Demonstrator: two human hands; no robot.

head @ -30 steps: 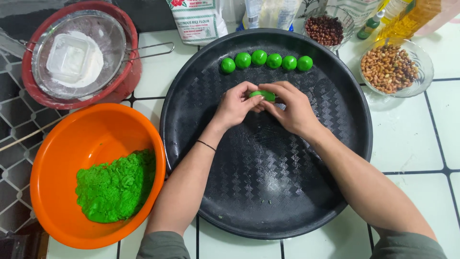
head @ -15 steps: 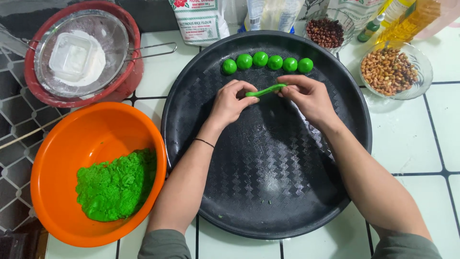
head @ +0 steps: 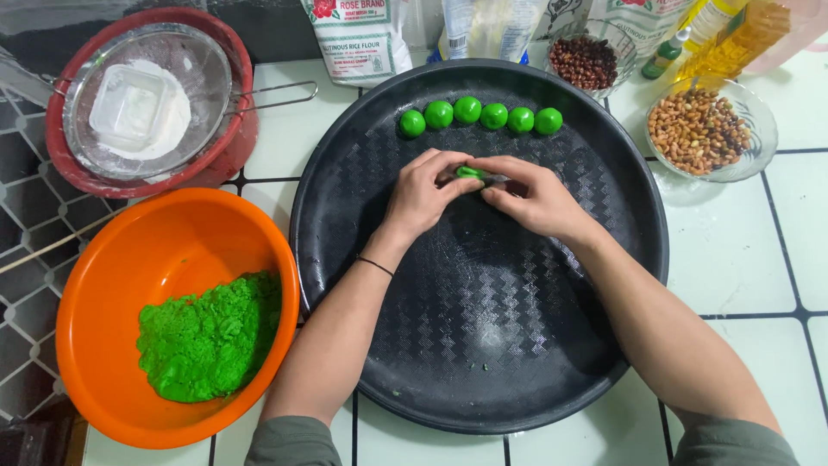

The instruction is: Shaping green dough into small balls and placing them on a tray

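You work over a round black tray (head: 517, 380) with a woven, embossed surface, set on a white tiled counter (head: 733, 259). Along the tray's 12 o'clock edge six smooth, glossy green dough balls (head: 480, 116) sit in a gently curved row, each just beside the next. At 9 o'clock of the tray an orange plastic bowl (head: 112, 285) holds a crumbly, rough mass of green dough (head: 211, 341). At 10 o'clock a red bowl (head: 233, 69) carries a metal mesh sieve (head: 198, 60) dusted with white flour. At 2 o'clock a clear glass dish (head: 759, 138) is filled with peanuts.

Your left hand (head: 423, 197) and right hand (head: 535, 200) meet above the tray's centre, towards 12 o'clock, fingertips pointing inward and curled. Both pinch one small piece of green dough (head: 470, 173) between thumbs and fingers, just below the row of balls.

Half a second ago that piece was stretched into a longer strip between hands held slightly apart; now your hands have drawn together and the dough shows only as a short lump.
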